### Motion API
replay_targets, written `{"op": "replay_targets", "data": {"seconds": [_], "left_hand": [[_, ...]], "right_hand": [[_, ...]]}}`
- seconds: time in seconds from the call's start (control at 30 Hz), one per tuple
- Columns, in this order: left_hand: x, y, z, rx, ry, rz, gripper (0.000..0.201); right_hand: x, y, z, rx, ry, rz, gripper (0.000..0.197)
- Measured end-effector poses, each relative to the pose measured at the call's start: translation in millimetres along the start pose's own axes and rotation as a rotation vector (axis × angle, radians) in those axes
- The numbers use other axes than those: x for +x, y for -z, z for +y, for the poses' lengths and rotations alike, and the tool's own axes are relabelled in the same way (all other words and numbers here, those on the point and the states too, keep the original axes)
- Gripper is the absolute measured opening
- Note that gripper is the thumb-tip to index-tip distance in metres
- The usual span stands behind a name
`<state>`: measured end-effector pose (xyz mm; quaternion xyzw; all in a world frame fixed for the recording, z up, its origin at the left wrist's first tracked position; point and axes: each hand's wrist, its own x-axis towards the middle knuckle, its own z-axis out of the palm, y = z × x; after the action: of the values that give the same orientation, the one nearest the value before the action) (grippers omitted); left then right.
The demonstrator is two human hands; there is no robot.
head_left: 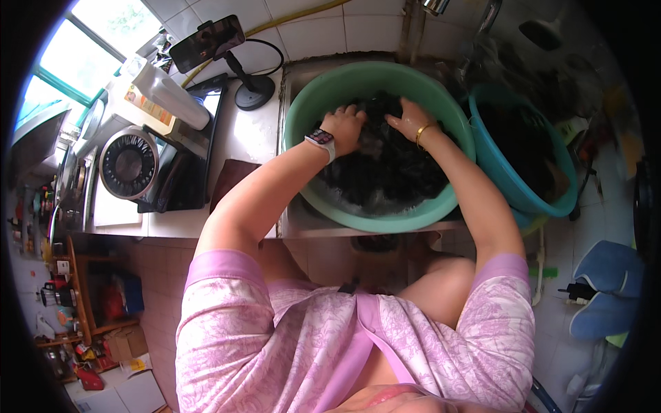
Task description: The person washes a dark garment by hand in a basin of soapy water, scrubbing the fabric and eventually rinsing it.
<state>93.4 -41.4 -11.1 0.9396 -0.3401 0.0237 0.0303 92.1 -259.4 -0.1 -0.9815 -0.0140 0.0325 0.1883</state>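
A round green basin holds dark wet cloth in water, with foam near its front edge. My left hand, with a watch at the wrist, has its fingers bent down onto the cloth at the back left of the basin, closed on it. Opposite, at the back right, my right hand wears a gold bracelet and grips the same cloth, thumb apart from the fingers. Some of its fingers are hidden. A stretch of dark cloth lies between the two hands.
A blue basin with dark contents leans at the right. Left on the counter are a phone on a stand, a white jug and a gas burner. A tap hangs above; blue slippers are at lower right.
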Motion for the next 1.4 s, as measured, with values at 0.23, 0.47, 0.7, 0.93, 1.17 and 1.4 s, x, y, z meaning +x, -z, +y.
{"op": "replay_targets", "data": {"seconds": [0.23,0.47,0.7,0.93,1.17,1.4], "left_hand": [[-30.8,25.2,-0.6,-0.533,0.138,0.249,0.028],[-38.2,1.1,24.3,-0.381,0.011,0.343,0.046],[-35.6,-23.3,36.3,-0.132,0.046,-0.218,0.071],[-24.7,-32.9,30.4,-0.177,0.064,-0.300,0.071],[-23.9,-31.7,27.3,-0.231,0.025,-0.216,0.074],[-21.6,-36.4,22.6,-0.268,0.069,-0.140,0.073]], "right_hand": [[-99.4,8.8,-52.6,-0.214,0.331,0.105,0.062],[-159.1,-23.5,-90.9,-0.227,0.367,0.040,0.048],[-156.4,-25.6,-65.2,-0.058,0.347,-0.116,0.025],[-126.2,-16.5,-58.4,-0.059,0.344,-0.202,0.027],[-125.6,-16.3,-54.6,0.043,0.274,-0.153,0.024],[-122.6,-24.6,-49.7,0.068,0.308,-0.108,0.025]]}}
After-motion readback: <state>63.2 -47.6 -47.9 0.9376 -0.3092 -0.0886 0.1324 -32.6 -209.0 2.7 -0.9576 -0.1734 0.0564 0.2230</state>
